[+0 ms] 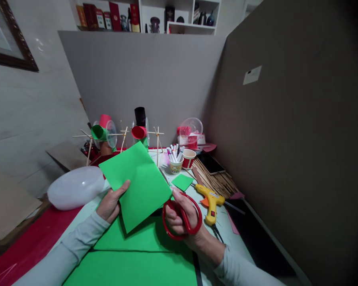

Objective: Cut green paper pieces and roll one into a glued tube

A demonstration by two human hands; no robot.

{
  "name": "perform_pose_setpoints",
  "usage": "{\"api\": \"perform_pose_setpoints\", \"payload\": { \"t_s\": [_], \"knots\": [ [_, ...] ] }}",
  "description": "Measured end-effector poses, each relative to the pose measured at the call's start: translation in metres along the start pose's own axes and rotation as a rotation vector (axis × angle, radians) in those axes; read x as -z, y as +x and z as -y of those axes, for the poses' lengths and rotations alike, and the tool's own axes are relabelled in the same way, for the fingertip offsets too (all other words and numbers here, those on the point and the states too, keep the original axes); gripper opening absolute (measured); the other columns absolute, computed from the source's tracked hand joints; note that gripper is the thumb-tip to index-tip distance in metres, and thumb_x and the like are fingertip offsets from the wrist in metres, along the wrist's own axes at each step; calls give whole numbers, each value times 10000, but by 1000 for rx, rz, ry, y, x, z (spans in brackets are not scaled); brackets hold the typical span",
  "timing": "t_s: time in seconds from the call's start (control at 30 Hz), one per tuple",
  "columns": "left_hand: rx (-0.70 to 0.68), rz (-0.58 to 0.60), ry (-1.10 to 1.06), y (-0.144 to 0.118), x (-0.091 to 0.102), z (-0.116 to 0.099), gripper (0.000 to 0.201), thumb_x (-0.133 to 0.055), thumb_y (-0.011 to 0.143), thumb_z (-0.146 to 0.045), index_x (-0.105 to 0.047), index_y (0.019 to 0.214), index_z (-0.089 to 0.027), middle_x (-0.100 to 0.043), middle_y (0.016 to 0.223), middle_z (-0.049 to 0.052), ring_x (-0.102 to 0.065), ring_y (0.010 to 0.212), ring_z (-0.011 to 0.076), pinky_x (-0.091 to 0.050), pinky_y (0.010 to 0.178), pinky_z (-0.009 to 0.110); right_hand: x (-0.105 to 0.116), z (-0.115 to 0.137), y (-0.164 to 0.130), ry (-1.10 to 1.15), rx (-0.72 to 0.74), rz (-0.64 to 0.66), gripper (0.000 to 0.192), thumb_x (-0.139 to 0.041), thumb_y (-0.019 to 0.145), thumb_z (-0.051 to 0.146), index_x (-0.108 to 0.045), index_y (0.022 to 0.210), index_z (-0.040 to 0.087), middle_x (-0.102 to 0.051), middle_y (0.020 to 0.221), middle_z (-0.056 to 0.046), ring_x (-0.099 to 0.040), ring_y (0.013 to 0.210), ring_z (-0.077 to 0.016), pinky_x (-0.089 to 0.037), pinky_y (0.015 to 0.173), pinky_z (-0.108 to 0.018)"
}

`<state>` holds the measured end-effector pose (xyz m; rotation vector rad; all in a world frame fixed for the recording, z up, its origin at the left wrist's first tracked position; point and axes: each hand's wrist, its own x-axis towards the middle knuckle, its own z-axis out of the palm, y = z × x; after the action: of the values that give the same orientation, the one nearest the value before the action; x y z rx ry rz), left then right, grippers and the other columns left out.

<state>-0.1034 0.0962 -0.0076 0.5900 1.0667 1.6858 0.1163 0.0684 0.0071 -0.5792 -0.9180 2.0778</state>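
Left hand [111,204] pinches green sheet [135,186] at centre frame; right hand [181,216] grips red scissors [181,218]. Judgement: keep sheet taut, feed steadily into blades.

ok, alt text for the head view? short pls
A person's left hand holds up a green paper sheet while the right hand grips red scissors at its lower right edge. Beyond them on the craft table lie a yellow glue gun, a cup of markers and wooden sticks.

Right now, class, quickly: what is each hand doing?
Left hand: closed on the green paper sheet, held up.
Right hand: closed through the red scissors handles.
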Motion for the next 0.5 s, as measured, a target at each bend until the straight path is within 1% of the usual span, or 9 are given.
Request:
{"api": "perform_pose_setpoints", "payload": {
  "t_s": [0.1,0.2,0.27,0.33,0.4,0.43,0.5],
  "knots": [
    [13,0,5,-1,0,-2,496,-792,696,-109,-668,1174,-152,-771,1034,86,-705,1030,263,-588,917,334,-1,2,-2,-18,-18,1,604,-704,670,697,-412,555,181,-314,439,111,-126,356,6,-89,313,-123],
    [25,-1,7,-3,0,-5,494,-784,702,-105,-664,1179,-154,-781,978,77,-737,930,247,-595,898,336,3,6,-1,-58,-91,64,630,-668,667,739,-431,513,177,-272,390,111,-133,327,4,-78,295,-135],
    [37,-3,9,-3,2,-8,470,-771,711,-100,-666,1167,-140,-785,933,83,-750,853,245,-606,876,352,6,7,0,-88,-121,104,627,-662,662,751,-451,524,177,-308,380,96,-167,307,-5,-94,281,-144],
    [48,-7,11,-1,4,-11,397,-747,728,-94,-680,1119,-108,-784,882,102,-754,789,252,-618,845,380,8,8,-1,-111,-101,117,580,-665,680,735,-504,639,179,-402,416,73,-228,308,-26,-140,273,-147],
    [36,-22,11,3,7,-15,315,-728,739,-92,-695,1052,-87,-781,849,115,-753,754,259,-625,822,401,9,7,-2,-131,-39,110,524,-672,723,686,-540,848,195,-494,485,60,-294,329,-49,-187,274,-146],
    [17,-33,9,6,8,-16,288,-728,738,-96,-700,1025,-87,-780,845,116,-753,754,261,-626,821,407,9,6,-2,-143,-3,106,515,-683,738,654,-533,939,204,-517,506,59,-313,333,-57,-200,271,-148],
    [-46,-59,6,12,12,-20,275,-742,730,-116,-702,1001,-100,-780,875,111,-750,816,269,-617,848,411,10,6,-2,-162,82,83,489,-694,770,586,-512,1021,208,-518,523,69,-324,335,-58,-216,271,-149]
  ]
}}
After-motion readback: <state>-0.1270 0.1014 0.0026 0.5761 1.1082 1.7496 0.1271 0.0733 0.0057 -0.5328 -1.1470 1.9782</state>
